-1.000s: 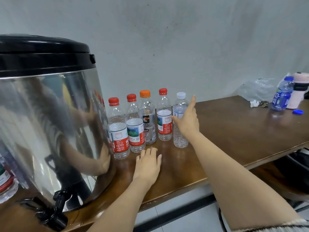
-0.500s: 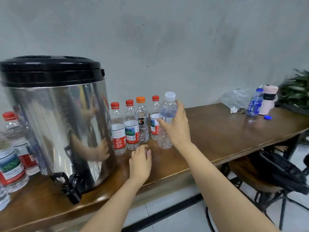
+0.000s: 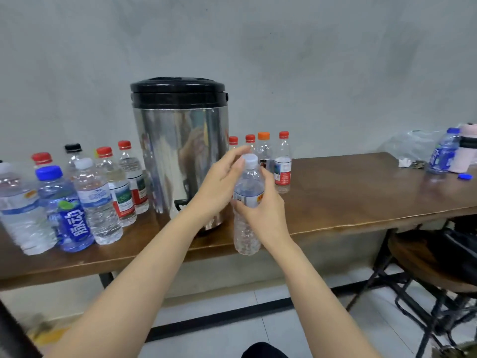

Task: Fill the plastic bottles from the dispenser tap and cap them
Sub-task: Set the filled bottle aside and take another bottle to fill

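Observation:
My right hand (image 3: pixel 263 210) grips a clear plastic bottle (image 3: pixel 246 228) around its label and holds it upright in the air, just in front of the table edge. It looks empty, and its white cap (image 3: pixel 251 160) is on. My left hand (image 3: pixel 219 177) reaches in from the left with its fingers spread around the cap, thumb tip at the cap's side and forefinger above it. Behind the hands, on the table, stands the steel dispenser (image 3: pixel 178 151) with a black lid. Its black tap (image 3: pixel 180 204) is low on the front, partly hidden by my left forearm.
Several capped bottles (image 3: pixel 283 166) stand in a row right of the dispenser, and several more (image 3: pixel 98 202) crowd the wooden table (image 3: pixel 361 192) on its left. At the far right are a blue bottle (image 3: pixel 442 156), a pink flask (image 3: pixel 464 151) and a loose blue cap (image 3: pixel 465 176). A stool (image 3: pixel 426 259) stands below.
My right hand lifted the white-capped bottle out of the row and brought it toward me. My left hand left the tabletop and rose to the cap. The view pulled back.

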Motion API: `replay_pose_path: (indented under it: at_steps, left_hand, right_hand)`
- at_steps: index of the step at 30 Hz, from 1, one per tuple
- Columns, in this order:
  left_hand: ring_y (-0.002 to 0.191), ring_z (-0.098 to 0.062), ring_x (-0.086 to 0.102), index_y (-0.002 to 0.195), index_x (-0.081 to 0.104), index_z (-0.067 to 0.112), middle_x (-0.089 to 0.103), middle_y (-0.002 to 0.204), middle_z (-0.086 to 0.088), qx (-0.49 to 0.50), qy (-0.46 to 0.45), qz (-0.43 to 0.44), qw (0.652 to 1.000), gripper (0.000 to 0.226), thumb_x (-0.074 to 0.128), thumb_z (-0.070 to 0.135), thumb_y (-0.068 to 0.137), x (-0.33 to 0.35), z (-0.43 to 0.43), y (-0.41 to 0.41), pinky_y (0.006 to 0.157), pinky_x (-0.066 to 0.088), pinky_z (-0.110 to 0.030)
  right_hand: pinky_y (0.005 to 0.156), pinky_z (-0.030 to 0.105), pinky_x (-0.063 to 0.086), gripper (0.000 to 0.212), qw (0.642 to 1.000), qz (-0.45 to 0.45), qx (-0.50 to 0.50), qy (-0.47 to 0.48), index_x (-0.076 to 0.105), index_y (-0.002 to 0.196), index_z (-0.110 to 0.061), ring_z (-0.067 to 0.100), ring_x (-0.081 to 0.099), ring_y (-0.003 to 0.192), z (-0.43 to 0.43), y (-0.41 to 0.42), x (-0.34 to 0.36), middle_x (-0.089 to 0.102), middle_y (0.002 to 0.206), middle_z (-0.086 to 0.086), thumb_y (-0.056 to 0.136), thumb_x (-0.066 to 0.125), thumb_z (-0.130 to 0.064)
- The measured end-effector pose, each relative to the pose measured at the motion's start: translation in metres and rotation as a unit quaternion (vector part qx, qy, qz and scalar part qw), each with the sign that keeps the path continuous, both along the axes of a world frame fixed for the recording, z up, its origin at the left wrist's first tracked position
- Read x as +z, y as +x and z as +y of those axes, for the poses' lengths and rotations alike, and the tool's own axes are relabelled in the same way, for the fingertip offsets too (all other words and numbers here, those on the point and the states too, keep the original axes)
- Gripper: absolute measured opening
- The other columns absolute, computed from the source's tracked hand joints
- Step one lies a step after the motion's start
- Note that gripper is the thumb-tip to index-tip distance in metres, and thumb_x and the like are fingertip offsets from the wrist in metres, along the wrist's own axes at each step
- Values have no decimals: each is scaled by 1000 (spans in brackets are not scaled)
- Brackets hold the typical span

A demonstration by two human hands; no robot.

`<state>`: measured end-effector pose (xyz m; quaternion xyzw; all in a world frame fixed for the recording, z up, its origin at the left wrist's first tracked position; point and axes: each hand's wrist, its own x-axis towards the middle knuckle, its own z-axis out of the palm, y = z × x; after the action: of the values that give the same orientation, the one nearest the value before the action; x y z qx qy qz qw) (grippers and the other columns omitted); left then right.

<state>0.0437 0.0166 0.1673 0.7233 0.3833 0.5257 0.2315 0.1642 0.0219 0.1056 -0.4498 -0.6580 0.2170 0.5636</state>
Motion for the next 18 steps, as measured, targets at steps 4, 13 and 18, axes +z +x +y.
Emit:
replay_pose_path:
  at_steps: [4, 13, 18]
  left_hand:
    - [134, -6, 46, 147, 43, 17, 51, 145, 6, -19, -46, 1, 999, 41, 41, 24, 106, -3, -15, -33, 110, 39, -23]
    - [114, -7, 63, 133, 61, 18, 68, 121, 4, 48, -87, -109, 989, 37, 62, 18, 96, -20, -33, -57, 89, 52, -18]
    - [116, -7, 60, 129, 64, 23, 62, 124, 9, 146, -71, -87, 983, 43, 72, 29, 87, -38, -33, -58, 99, 53, -32]
  right_hand:
    - [99, 29, 47, 83, 999, -4, 47, -18, 32, 144, -38, 0, 54, 119, -16, -25, -5, 57, 131, -16, 78, 81, -26]
    - [94, 34, 51, 86, 998, -61, 21, -15, 32, 146, -38, 7, 54, 122, -32, -60, -30, 53, 138, -17, 76, 82, -31]
    - [82, 28, 46, 85, 997, -79, -3, -21, 31, 146, -41, 7, 53, 120, -39, -67, -44, 52, 137, -17, 77, 81, -36]
